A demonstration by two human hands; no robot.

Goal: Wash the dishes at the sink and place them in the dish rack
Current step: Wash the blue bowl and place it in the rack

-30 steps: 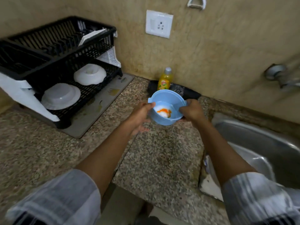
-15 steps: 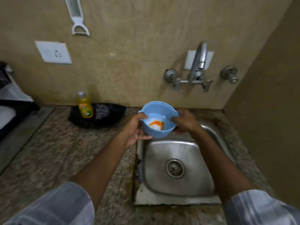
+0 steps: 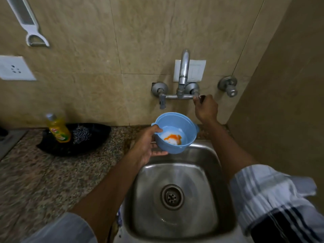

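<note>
Left hand [image 3: 147,146] holds blue bowl [image 3: 175,132] over sink [image 3: 177,199]; right hand [image 3: 206,109] grips tap handle [image 3: 198,97].

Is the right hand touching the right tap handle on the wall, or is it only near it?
Touching. In the head view the right hand has its fingers curled round the right tap handle, with no gap between them; the left hand holds the blue bowl.

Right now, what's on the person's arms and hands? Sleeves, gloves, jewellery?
Both hands, left hand and right hand, are bare: no gloves, rings or watch visible. Forearms bare. Left sleeve pale grey with faint checks; right sleeve white-grey striped, dark band with thin light lines.
</note>
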